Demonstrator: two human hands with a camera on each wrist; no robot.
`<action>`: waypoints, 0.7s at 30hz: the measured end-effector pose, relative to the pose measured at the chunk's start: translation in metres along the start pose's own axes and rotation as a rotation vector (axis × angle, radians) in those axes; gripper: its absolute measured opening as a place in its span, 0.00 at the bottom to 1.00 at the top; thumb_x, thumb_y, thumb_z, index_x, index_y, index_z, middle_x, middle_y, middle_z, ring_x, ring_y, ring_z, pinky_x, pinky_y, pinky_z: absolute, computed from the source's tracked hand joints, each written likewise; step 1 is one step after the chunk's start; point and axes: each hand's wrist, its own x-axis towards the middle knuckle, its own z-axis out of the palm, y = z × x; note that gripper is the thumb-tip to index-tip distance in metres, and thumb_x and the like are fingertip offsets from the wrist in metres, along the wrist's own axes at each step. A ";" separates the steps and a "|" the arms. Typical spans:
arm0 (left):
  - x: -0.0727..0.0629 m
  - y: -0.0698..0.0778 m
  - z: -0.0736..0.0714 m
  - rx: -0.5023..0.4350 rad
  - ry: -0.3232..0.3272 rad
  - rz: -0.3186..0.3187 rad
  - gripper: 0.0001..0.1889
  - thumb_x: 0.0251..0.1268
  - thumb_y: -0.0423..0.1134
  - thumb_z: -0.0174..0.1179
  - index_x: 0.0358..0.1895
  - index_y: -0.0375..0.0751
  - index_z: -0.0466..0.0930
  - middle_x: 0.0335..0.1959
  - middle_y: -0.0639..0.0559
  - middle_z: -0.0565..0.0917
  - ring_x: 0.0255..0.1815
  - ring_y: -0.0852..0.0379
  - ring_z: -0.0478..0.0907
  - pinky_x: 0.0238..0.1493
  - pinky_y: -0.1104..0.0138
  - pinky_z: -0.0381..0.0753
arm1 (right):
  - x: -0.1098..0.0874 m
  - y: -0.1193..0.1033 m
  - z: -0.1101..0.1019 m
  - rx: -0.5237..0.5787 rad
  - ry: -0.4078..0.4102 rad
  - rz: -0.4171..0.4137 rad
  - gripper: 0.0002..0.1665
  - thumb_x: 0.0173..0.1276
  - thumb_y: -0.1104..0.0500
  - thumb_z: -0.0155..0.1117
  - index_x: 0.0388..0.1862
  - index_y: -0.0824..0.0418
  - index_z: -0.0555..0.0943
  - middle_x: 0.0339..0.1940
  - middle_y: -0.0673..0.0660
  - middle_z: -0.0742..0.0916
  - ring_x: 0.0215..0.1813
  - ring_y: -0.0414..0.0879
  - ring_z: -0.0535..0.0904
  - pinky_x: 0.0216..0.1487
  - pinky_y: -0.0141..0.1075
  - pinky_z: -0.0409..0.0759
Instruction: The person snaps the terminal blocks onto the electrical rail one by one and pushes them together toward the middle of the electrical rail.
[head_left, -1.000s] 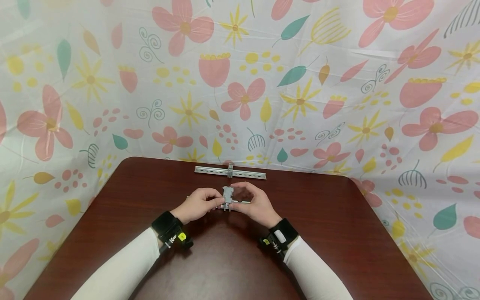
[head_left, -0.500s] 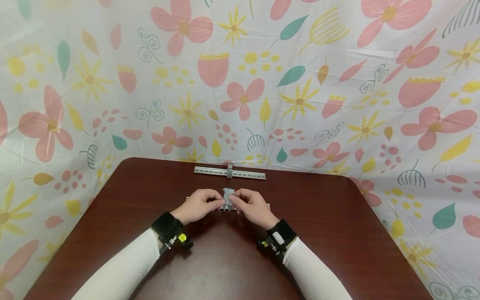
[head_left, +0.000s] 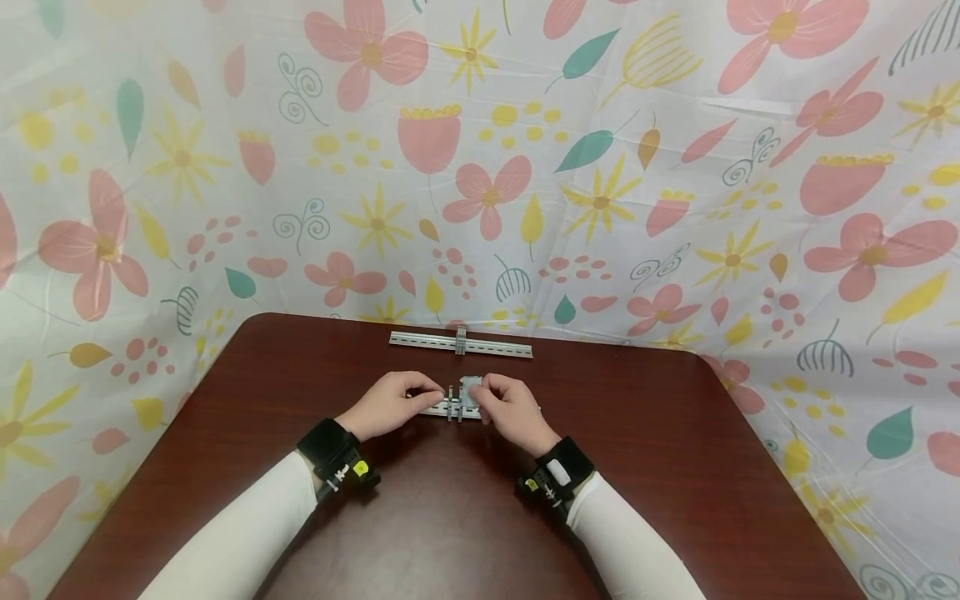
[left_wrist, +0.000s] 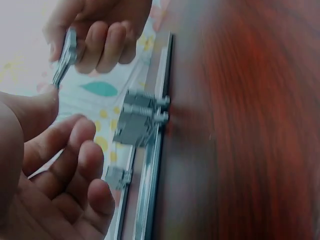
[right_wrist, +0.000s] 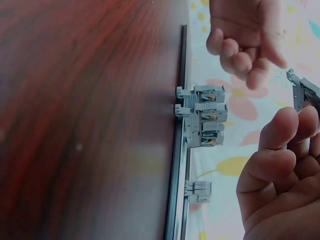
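My right hand point(head_left: 517, 410) pinches a flat grey terminal block point(head_left: 470, 392) between thumb and fingers, held just above the near DIN rail point(head_left: 432, 410). In the left wrist view that terminal block point(left_wrist: 66, 56) appears edge-on in the right fingers. To the left, my left hand point(head_left: 390, 404) hovers with thumb and fingers loosely bent, nothing seen between them; in the head view a gap separates it from the held block. Several grey terminal blocks point(right_wrist: 207, 117) sit clipped on the near rail, between the two hands. The right hand partly covers the rail's right end.
Behind, parallel to the near rail, a second DIN rail point(head_left: 498, 348) lies near the table's back edge with a small group of grey blocks point(head_left: 461, 340) on it. A flowered curtain point(head_left: 487, 200) hangs behind the dark red wooden table point(head_left: 637, 467).
The left hand has let go of the terminal block and drawn slightly left. The right hand has shifted the block right, uncovering the blocks on the near rail.
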 end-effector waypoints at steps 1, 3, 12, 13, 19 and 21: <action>0.000 -0.001 -0.002 0.013 0.010 -0.005 0.14 0.84 0.47 0.68 0.58 0.43 0.93 0.51 0.58 0.91 0.51 0.57 0.84 0.57 0.56 0.82 | 0.000 0.001 -0.001 0.001 0.003 0.006 0.26 0.89 0.49 0.63 0.25 0.56 0.77 0.20 0.53 0.82 0.23 0.49 0.74 0.29 0.38 0.70; -0.001 -0.003 -0.004 0.040 0.025 -0.012 0.14 0.83 0.46 0.69 0.59 0.42 0.93 0.53 0.56 0.90 0.52 0.56 0.84 0.57 0.54 0.82 | 0.000 0.002 -0.002 0.005 0.009 0.017 0.26 0.89 0.49 0.63 0.26 0.57 0.77 0.21 0.55 0.82 0.23 0.50 0.74 0.30 0.38 0.71; -0.001 -0.014 -0.005 0.243 0.017 -0.001 0.18 0.77 0.47 0.74 0.60 0.39 0.91 0.52 0.52 0.85 0.57 0.50 0.82 0.60 0.52 0.83 | 0.002 0.007 -0.009 -0.002 0.052 0.045 0.28 0.89 0.49 0.64 0.25 0.60 0.77 0.22 0.65 0.82 0.22 0.48 0.71 0.32 0.37 0.69; 0.000 -0.016 -0.004 0.270 0.012 -0.005 0.18 0.77 0.47 0.75 0.60 0.40 0.91 0.52 0.52 0.85 0.57 0.50 0.81 0.60 0.53 0.83 | 0.002 0.007 -0.009 -0.003 0.052 0.048 0.28 0.89 0.49 0.64 0.25 0.61 0.77 0.22 0.66 0.82 0.22 0.48 0.71 0.31 0.37 0.68; -0.002 -0.021 -0.002 0.376 -0.006 -0.033 0.25 0.75 0.50 0.76 0.66 0.39 0.90 0.57 0.49 0.85 0.63 0.45 0.78 0.60 0.50 0.83 | 0.004 0.011 -0.013 -0.019 0.038 0.082 0.28 0.89 0.48 0.63 0.26 0.62 0.77 0.23 0.66 0.82 0.22 0.48 0.71 0.31 0.37 0.69; -0.003 -0.022 -0.002 0.389 -0.013 -0.053 0.27 0.74 0.50 0.76 0.69 0.39 0.88 0.58 0.48 0.84 0.64 0.44 0.78 0.60 0.49 0.83 | 0.005 0.012 -0.015 -0.026 0.034 0.099 0.28 0.89 0.47 0.62 0.26 0.61 0.77 0.22 0.65 0.82 0.22 0.48 0.70 0.30 0.38 0.69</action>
